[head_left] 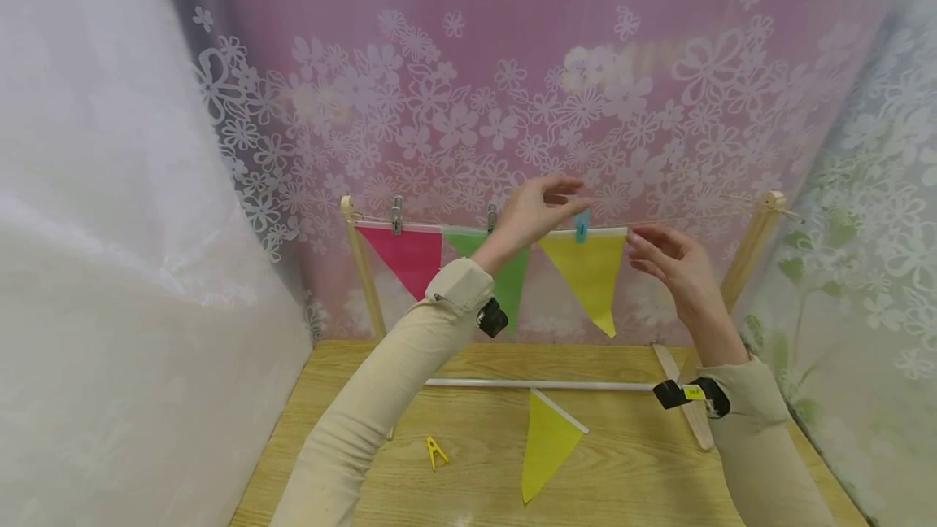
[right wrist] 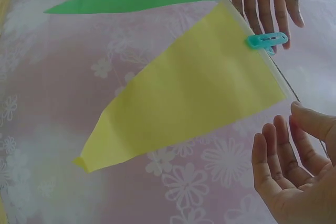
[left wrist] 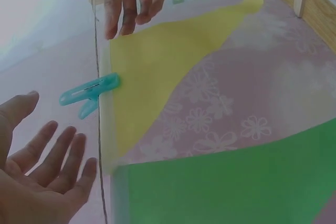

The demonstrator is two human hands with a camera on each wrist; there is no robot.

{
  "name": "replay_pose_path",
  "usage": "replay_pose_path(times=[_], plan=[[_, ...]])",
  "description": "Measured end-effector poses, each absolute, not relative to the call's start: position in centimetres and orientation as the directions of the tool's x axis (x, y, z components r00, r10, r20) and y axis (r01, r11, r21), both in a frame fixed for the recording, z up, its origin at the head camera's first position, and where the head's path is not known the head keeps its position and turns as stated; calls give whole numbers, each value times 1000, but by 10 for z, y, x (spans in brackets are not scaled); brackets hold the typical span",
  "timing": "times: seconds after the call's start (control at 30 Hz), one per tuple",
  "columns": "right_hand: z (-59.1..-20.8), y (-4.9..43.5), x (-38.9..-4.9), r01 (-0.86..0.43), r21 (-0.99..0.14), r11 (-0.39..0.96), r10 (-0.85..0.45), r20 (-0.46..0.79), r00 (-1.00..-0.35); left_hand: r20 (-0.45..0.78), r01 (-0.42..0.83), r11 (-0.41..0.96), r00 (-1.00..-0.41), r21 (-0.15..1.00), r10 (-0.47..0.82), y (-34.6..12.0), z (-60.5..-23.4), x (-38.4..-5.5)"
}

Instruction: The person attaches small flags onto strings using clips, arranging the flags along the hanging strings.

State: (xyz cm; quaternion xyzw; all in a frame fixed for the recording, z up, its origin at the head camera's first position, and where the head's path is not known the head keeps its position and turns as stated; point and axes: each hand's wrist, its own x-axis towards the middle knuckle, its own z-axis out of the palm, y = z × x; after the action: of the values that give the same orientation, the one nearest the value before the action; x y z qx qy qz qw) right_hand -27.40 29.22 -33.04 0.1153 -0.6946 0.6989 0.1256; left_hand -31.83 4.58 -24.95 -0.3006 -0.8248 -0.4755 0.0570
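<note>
A yellow pennant point(head_left: 591, 275) hangs from a thin string point(head_left: 703, 219), held by a light blue clothespin point(head_left: 581, 228) near the middle of its white top edge. My right hand point(right wrist: 302, 166) pinches the pennant's right top corner between thumb and forefinger. Beside the clothespin, my left hand point(left wrist: 50, 174) has its fingers spread and slightly bent, apart from the clip. To the left on the string hang a green pennant point(head_left: 516, 279) and a pink-red pennant point(head_left: 410, 254). Grey clothespins point(head_left: 396, 216) grip their top edges; my left hand partly hides the green one.
Wooden posts point(head_left: 751, 259) hold the string at both ends, with a white rod point(head_left: 542, 385) low between them. On the wooden table point(head_left: 476, 494) lie another yellow pennant point(head_left: 551, 447) and a yellow clothespin point(head_left: 436, 452). Flower-patterned sheets point(head_left: 454, 88) surround the table.
</note>
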Motion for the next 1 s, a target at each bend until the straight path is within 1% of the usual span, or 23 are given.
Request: replay_pose_path(times=[0.13,0.23,0.33,0.47,0.53,0.6,0.8,0.87,1.0], plan=[[-340,297,-270,-342,-939,-35,16,342,-940,498,629,350,-771,695,397,42,-255,-317],[-350,299,-267,-355,-933,-57,18,355,-935,595,690,316,-723,652,351,37,-260,-313],[-359,300,-262,-371,-927,-52,25,370,-929,676,740,251,-672,624,302,31,-266,-307],[-371,301,-254,-378,-924,-64,41,376,-926,762,801,184,-599,570,246,20,-276,-299],[-379,302,-251,-380,-922,-72,61,377,-924,787,819,178,-573,545,229,14,-284,-295],[-386,303,-249,-373,-925,-79,87,366,-926,794,823,191,-567,535,219,8,-293,-289],[-411,306,-241,-317,-943,-101,164,299,-940,784,800,265,-591,538,191,-10,-322,-273],[-419,306,-238,-296,-948,-119,188,271,-944,787,802,261,-589,538,186,-14,-333,-269],[-439,307,-234,-253,-955,-153,219,217,-951,787,807,208,-588,553,187,-25,-356,-261]])
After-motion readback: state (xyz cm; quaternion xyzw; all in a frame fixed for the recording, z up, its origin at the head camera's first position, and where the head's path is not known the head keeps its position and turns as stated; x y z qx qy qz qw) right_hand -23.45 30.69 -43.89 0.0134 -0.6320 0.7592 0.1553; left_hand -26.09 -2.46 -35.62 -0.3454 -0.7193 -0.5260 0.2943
